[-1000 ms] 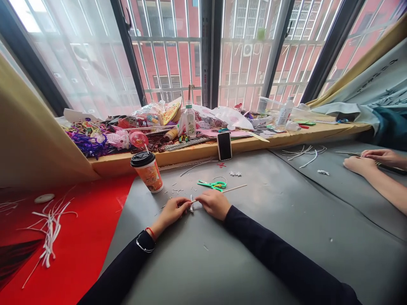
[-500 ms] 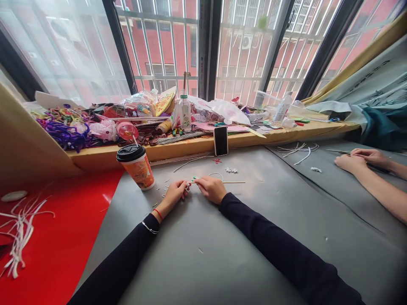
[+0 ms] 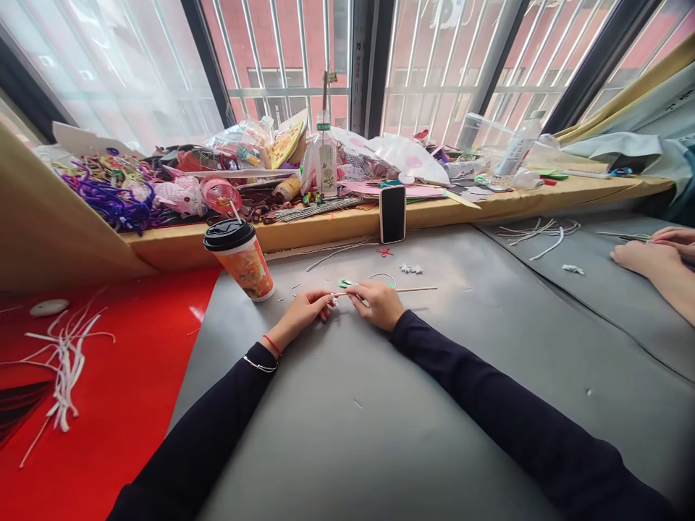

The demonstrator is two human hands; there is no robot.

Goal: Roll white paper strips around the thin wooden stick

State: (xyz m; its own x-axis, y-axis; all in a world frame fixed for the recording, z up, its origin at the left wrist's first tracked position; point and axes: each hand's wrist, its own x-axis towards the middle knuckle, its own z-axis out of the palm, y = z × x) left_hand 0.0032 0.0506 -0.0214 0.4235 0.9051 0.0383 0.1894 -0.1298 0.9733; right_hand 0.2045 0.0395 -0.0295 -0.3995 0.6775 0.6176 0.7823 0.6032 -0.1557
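My left hand is closed, thumb and fingertips pinching a small white knotted cord piece. That piece sits at the left end of a thin wooden stick. My right hand grips the stick close beside it, fingers bent over it, and the stick's other end sticks out to the right. A white cord arches up behind the right hand. Just beyond those fingers shows a small green object, partly hidden; whether it is held or lies on the table I cannot tell.
A paper cup with a black lid and straw stands left of my hands. A phone leans against the cluttered ledge. White cords lie on the red surface. A co-worker's hands are at far right.
The view has tilted down and shifted left, so everything sits higher and further right. More of the green object shows beyond my right hand. Both hands keep their grips.
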